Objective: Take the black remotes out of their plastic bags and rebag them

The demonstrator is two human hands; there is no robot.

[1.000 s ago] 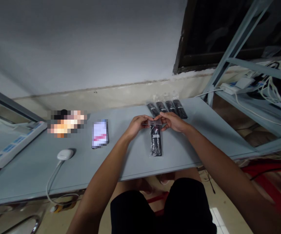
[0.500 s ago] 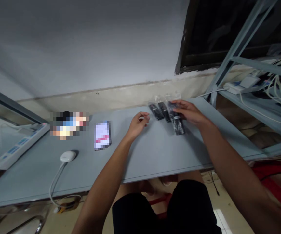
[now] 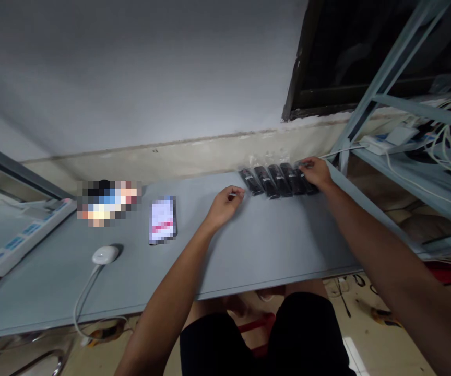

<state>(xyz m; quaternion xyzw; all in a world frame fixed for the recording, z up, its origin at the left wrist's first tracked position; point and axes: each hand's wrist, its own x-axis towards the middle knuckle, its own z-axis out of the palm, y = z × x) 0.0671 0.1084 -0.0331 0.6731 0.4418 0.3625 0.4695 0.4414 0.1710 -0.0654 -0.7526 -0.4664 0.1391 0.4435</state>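
Several flat black items in clear plastic bags (image 3: 266,181) lie side by side in a row at the back of the desk, each slanted, with a small white label on some. My right hand (image 3: 315,171) grips the top of the rightmost bagged black item (image 3: 307,185), which is partly hidden by my fingers. Just left of the row, my left hand (image 3: 227,202) rests by the desk surface, fingers curled in toward the thumb. Nothing is visible in it, and it does not touch the leftmost bag.
On the grey-blue desk (image 3: 257,256) lie a phone (image 3: 163,219) with its screen lit and a white rounded device (image 3: 105,255) on a cable. A blurred-out object (image 3: 108,201) sits further left. Power strips (image 3: 30,235) flank the desk; a metal shelf frame (image 3: 386,78) rises at right.
My right hand has moved right. The bags it covered now lie spread in an even row, with more of them visible. My left hand has shifted slightly toward the row.
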